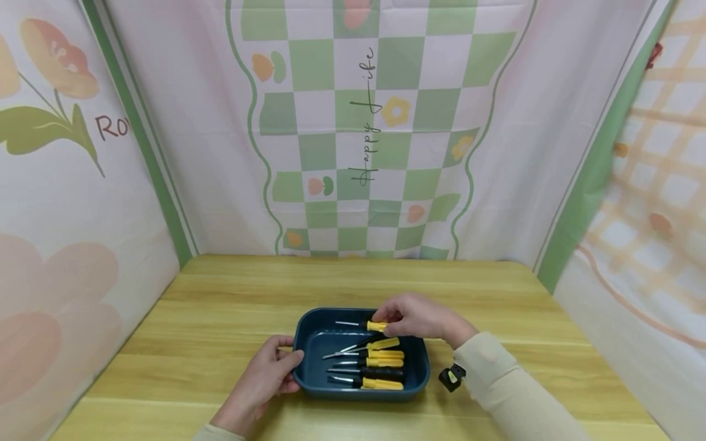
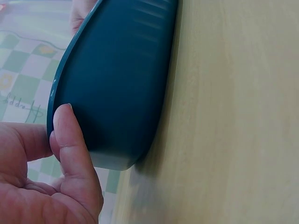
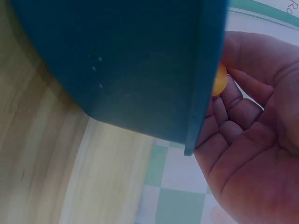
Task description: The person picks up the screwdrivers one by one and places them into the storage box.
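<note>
A dark blue tray [image 1: 361, 396] sits on the wooden table. My left hand [image 1: 270, 371] grips its left rim, thumb inside; in the left wrist view this hand [image 2: 70, 172] pinches the tray's edge [image 2: 112, 84]. At the tray's far right, my right hand [image 1: 423, 316] holds a screwdriver [image 1: 377, 326] by its yellow handle, the shaft pointing left. In the right wrist view the yellow handle end [image 3: 219, 80] shows beside the fingers, partly hidden by the tray wall. Below it in the tray lie several yellow-handled screwdrivers [image 1: 382, 384] and one black-handled screwdriver [image 1: 383, 373].
The wooden tabletop [image 1: 220, 306] surrounds the tray. A small black device [image 1: 452, 377] hangs at the right wrist. Patterned cloth [image 1: 364, 153] stands behind the table, with more cloth on the left [image 1: 66, 214] and right [image 1: 651, 184].
</note>
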Demonstrator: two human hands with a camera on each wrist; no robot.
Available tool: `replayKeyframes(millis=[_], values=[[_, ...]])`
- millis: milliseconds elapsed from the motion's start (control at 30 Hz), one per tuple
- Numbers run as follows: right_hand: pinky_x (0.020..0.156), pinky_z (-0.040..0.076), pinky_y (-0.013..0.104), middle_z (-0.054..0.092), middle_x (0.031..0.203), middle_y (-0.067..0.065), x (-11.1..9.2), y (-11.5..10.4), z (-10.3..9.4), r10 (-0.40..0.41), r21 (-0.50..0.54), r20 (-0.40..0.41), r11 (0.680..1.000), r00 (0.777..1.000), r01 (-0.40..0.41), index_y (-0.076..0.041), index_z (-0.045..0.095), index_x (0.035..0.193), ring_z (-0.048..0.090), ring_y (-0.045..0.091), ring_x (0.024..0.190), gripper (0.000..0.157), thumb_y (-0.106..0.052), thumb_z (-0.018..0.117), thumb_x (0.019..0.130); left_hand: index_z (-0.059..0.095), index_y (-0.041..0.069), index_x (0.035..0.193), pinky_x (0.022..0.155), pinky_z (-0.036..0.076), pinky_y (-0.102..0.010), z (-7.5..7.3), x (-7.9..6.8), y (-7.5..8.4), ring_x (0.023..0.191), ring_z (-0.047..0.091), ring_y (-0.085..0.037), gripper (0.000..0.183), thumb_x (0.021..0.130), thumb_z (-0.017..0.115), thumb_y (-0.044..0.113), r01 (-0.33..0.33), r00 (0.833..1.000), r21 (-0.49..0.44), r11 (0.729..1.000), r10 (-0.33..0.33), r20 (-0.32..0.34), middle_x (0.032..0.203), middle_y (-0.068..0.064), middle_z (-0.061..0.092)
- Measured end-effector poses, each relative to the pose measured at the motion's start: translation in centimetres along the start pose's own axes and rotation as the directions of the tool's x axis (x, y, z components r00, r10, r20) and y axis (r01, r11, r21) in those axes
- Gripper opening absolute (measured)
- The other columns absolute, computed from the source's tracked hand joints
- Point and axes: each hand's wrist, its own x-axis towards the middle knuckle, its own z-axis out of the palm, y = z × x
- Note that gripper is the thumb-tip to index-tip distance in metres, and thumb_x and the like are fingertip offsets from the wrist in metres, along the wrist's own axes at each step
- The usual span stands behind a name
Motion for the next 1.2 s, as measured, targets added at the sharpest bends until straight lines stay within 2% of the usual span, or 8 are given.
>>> replayKeyframes(millis=[167, 400, 733, 1200], values=[[0.077, 0.059, 0.025, 0.075, 0.108, -0.002, 0.0, -0.2, 0.3, 0.010, 0.009, 0.011, 1.000, 1.000, -0.010, -0.010, 0.076, 0.122, 0.065, 0.013, 0.089, 0.026, -0.014, 0.075, 0.096, 0.048, -0.001, 0.140, 0.059, 0.061, -0.029, 0.0, 0.0, -0.1, 0.069, 0.060, -0.018, 0.043, 0.103, 0.063, 0.015, 0.007, 1.000, 0.003, 1.000, -0.007, -0.009, 0.101, -0.015, 0.059], [0.077, 0.059, 0.025, 0.074, 0.104, -0.005, -0.2, -0.5, 0.5, 0.012, -0.003, 0.024, 1.000, 1.000, -0.012, -0.010, 0.076, 0.120, 0.064, 0.013, 0.087, 0.026, -0.016, 0.077, 0.095, 0.048, -0.002, 0.140, 0.058, 0.061, -0.029, 0.0, 0.0, -0.1, 0.069, 0.060, -0.018, 0.043, 0.104, 0.063, 0.015, 0.003, 1.000, 0.005, 1.000, -0.003, -0.011, 0.102, -0.016, 0.059], [0.080, 0.059, 0.027, 0.074, 0.105, -0.005, 0.0, -0.9, 0.7, 0.030, -0.085, 0.039, 0.996, 0.999, -0.026, -0.009, 0.077, 0.117, 0.064, 0.009, 0.089, 0.024, -0.013, 0.078, 0.093, 0.047, -0.001, 0.141, 0.059, 0.061, -0.029, 0.1, 0.0, 0.0, 0.069, 0.060, -0.018, 0.044, 0.104, 0.063, 0.016, 0.011, 1.000, 0.010, 1.000, -0.011, -0.010, 0.103, -0.016, 0.059], [0.082, 0.058, 0.027, 0.075, 0.105, -0.005, 0.1, -1.4, 1.1, 0.041, -0.218, 0.054, 0.976, 0.998, -0.028, -0.013, 0.079, 0.113, 0.062, 0.007, 0.086, 0.022, -0.011, 0.079, 0.091, 0.048, -0.001, 0.140, 0.059, 0.061, -0.029, 0.2, 0.0, 0.0, 0.070, 0.060, -0.018, 0.042, 0.104, 0.062, 0.015, 0.007, 1.000, 0.011, 1.000, -0.007, -0.016, 0.102, -0.015, 0.058]])
